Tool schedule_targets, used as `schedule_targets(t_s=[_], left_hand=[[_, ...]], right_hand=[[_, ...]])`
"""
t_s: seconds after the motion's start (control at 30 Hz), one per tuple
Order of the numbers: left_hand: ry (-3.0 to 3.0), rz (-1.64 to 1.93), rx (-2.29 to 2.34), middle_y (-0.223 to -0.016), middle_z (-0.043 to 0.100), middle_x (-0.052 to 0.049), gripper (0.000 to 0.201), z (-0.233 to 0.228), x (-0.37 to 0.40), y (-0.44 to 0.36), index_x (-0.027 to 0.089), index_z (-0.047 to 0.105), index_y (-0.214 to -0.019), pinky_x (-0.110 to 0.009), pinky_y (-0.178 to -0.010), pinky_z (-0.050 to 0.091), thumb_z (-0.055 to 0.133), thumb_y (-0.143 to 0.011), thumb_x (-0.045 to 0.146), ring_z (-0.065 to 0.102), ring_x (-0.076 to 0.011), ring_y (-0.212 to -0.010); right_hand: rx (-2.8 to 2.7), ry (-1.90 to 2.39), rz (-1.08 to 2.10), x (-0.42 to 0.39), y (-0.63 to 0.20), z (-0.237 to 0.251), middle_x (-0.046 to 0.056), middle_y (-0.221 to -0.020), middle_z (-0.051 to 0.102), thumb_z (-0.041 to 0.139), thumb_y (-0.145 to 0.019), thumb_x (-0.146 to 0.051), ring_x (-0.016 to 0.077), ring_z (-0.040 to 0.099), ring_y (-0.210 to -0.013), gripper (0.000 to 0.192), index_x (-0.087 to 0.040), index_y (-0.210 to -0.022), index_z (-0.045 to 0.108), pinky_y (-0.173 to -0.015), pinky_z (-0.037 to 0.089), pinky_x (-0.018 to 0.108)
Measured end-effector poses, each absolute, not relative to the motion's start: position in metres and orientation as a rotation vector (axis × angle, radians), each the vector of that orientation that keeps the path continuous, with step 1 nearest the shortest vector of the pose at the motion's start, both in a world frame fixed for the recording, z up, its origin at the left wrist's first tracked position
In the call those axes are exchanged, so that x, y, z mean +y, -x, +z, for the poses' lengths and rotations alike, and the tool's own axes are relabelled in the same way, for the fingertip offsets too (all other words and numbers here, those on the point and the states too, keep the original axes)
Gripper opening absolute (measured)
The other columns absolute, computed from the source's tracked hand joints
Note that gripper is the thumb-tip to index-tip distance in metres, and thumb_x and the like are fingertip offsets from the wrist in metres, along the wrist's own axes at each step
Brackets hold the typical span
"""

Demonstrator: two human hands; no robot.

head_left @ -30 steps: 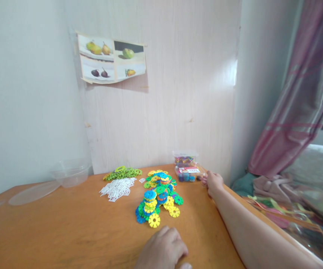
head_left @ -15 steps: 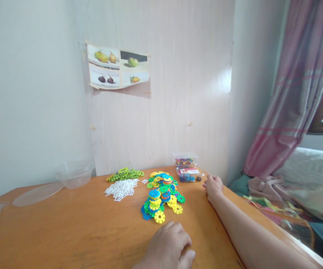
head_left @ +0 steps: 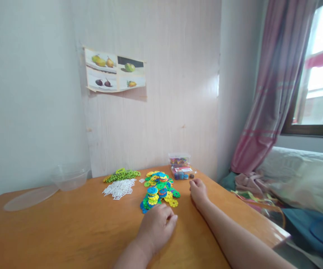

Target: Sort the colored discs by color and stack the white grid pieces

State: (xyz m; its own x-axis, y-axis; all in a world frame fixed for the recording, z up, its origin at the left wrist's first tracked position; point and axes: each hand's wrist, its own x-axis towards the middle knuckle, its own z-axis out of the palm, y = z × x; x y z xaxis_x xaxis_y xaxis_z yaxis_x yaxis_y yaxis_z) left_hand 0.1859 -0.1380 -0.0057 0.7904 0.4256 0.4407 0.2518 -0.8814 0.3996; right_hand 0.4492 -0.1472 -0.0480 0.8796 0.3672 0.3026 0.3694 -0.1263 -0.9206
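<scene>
Resting palm down on the wooden table (head_left: 66,228), the left hand (head_left: 157,226) is seen with its fingers loosely curled and nothing gripped, its fingertips just at the near edge of a pile of coloured plastic discs (head_left: 159,190), though contact cannot be told for certain. The right hand (head_left: 198,189) is laid on the table just right of the pile, fingers bent inward; whether something small is pinched in it cannot be told. The discs, in blue, yellow and green, are heaped near the middle of the table towards the far edge. Behind the right hand, a small clear box (head_left: 182,173) with dark round pieces is set, and a second clear box (head_left: 179,159) is placed behind it against the wall. To the left of the pile a heap of white pieces (head_left: 119,188) is spread, with a row of green pieces (head_left: 121,174) behind it. A clear plastic bowl (head_left: 70,176) and a clear lid (head_left: 29,192) are found at the far left. A fruit picture (head_left: 113,71) is stuck on the wall, and a pink curtain (head_left: 273,93) is hung at the right
</scene>
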Motion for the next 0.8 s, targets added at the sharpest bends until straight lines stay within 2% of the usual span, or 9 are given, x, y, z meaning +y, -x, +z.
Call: schedule_targets(t_s=[0.1, 0.27, 0.8], left_hand=[[-2.637, 0.823, 0.59, -0.073, 0.06, -0.002, 0.027, -0.003, -0.128, -0.184, 0.018, 0.052, -0.063, -0.026, -0.06, 0.03, 0.048, -0.087, 0.03, 0.053, -0.0134, -0.07], [-2.613, 0.901, 0.7, -0.067, 0.056, 0.0, 0.032, -0.005, -0.111, -0.181, 0.018, 0.045, -0.061, -0.025, -0.058, 0.026, 0.046, -0.088, 0.035, 0.049, -0.0128, -0.065], [-2.435, 1.021, 0.869, -0.056, 0.046, 0.004, 0.039, -0.006, -0.084, -0.171, 0.019, 0.04, -0.058, -0.023, -0.053, 0.022, 0.044, -0.087, 0.045, 0.042, -0.0105, -0.055]], right_hand=[[-0.74, 1.839, -0.009, -0.149, -0.433, -0.045, 0.001, -0.064, 0.062, 0.051, -0.077, -0.04, 0.0179, 0.057, -0.066, 0.022, -0.02, -0.073, 0.058, -0.056, 0.037, 0.025], [-0.939, 1.998, -0.014, -0.153, -0.418, -0.037, 0.0, -0.065, 0.061, 0.051, -0.08, -0.041, 0.0153, 0.054, -0.067, 0.025, -0.021, -0.066, 0.055, -0.056, 0.032, 0.023], [-1.08, 2.224, -0.062, -0.154, -0.41, -0.032, 0.003, -0.075, 0.064, 0.047, -0.087, -0.039, 0.0149, 0.053, -0.07, 0.026, -0.021, -0.072, 0.058, -0.054, 0.023, 0.024]])
